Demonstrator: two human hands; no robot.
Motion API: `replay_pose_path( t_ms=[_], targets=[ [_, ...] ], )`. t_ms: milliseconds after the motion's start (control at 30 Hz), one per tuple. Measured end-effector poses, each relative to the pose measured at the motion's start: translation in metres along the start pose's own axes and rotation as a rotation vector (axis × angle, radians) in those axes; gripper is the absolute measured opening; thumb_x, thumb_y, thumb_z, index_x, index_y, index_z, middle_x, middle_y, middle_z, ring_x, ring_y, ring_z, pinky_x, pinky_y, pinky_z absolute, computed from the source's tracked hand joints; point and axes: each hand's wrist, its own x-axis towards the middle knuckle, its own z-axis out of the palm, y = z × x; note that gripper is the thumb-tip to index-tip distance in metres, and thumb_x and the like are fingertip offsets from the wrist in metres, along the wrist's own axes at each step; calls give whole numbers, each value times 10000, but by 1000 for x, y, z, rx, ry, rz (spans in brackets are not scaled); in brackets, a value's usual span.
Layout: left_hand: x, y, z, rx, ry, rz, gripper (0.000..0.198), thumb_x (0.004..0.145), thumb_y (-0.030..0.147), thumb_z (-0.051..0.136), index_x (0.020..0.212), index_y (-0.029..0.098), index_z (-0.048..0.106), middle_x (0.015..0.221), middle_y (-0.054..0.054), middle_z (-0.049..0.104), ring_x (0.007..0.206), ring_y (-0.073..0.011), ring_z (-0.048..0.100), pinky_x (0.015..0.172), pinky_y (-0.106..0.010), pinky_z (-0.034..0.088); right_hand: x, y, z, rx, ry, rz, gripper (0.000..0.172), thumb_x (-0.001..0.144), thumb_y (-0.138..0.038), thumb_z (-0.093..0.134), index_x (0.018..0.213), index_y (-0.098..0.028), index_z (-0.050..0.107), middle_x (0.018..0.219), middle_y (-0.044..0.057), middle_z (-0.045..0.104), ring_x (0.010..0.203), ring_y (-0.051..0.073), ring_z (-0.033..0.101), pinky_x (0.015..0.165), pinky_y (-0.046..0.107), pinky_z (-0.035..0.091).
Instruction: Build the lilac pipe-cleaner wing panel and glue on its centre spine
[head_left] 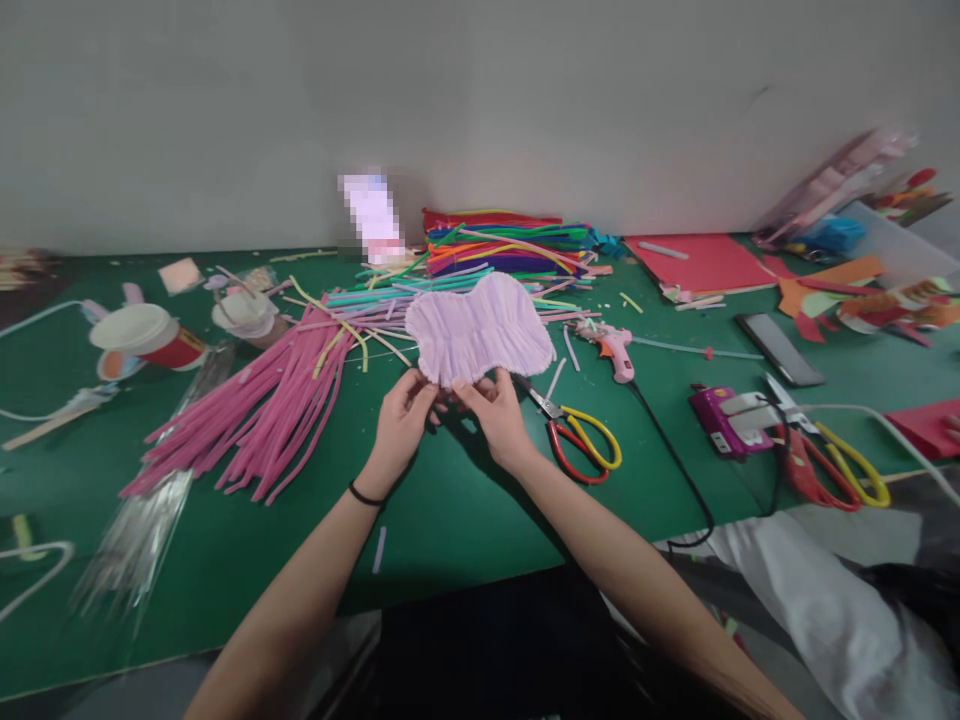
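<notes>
Both hands hold up a flat, wavy-edged lilac piece (484,330) that looks built of fuzzy pipe cleaners laid side by side. My left hand (405,415) pinches its lower left edge, thumb in front; a dark band circles that wrist. Gripping the lower edge farther right, my right hand (495,415) has its thumb on the front and its other fingers partly hidden behind. Scissors (574,430) with one red and one yellow handle lie just right of my right hand. A bundle of pink pipe cleaners (262,410) spreads out to the left of my left hand.
Many-coloured pipe cleaners (502,245) are piled by the wall. A pink glue gun (615,350) trails a black cord. Rightward lie a phone (780,348), a purple power strip (727,422) and more scissors (825,450). Cups (146,335) stand at left. Someone's white-clothed leg (810,600) shows at lower right.
</notes>
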Motion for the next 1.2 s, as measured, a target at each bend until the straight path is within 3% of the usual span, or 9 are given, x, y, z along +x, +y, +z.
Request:
replay_pose_path(
  t_ms=[267, 700, 933, 1200],
  targets=[
    [-2, 1, -1, 44, -21, 11, 257, 831, 425, 646, 789, 186, 560, 686, 7, 622, 557, -112, 579, 507, -219, 480, -1, -1, 1, 42, -1, -5, 383, 700, -337, 755, 892, -253, 435, 739, -68, 642, 678, 109, 630, 650, 251, 541],
    [-1, 0, 0, 38, 106, -25, 61, 755, 233, 602, 731, 180, 583, 596, 28, 586, 495, -102, 533, 453, -203, 438, -4, 2, 2, -61, -38, -81, 353, 723, -346, 733, 927, -254, 460, 787, -43, 662, 711, 124, 644, 697, 278, 547],
    [-4, 4, 0, 77, 84, 10, 152, 803, 290, 638, 722, 187, 561, 584, 30, 592, 484, -97, 537, 476, -213, 454, -4, 1, 2, -124, 20, -76, 346, 730, -365, 721, 917, -248, 454, 783, -47, 651, 705, 120, 637, 667, 266, 533],
    [-5, 3, -2, 41, 82, 67, 165, 794, 290, 672, 708, 181, 582, 594, 29, 596, 506, -94, 546, 490, -200, 453, -4, 0, 1, -110, -1, -88, 385, 722, -396, 733, 938, -246, 451, 764, -57, 650, 681, 111, 623, 647, 255, 525]
  ],
)
